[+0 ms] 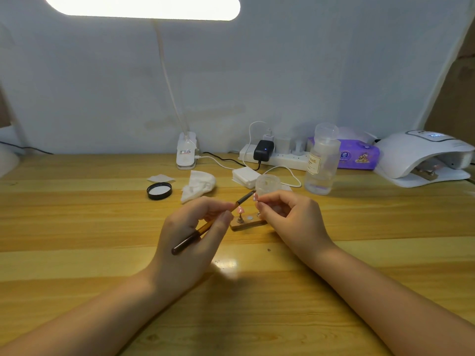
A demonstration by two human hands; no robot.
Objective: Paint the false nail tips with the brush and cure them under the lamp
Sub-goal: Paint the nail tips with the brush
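Brush tip meets held nail tip.
My left hand (190,235) grips the brush (213,222), pointing two o'clock at the tip (255,197) my right hand (285,217) pinches.

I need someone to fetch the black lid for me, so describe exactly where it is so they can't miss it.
Start at the white clip-on desk lamp base at the back of the wooden table. Come forward and slightly left, past a flat white cotton pad, to the round black lid lying beside a crumpled white wipe. It is the only black-rimmed disc there, with a pale inside facing up.
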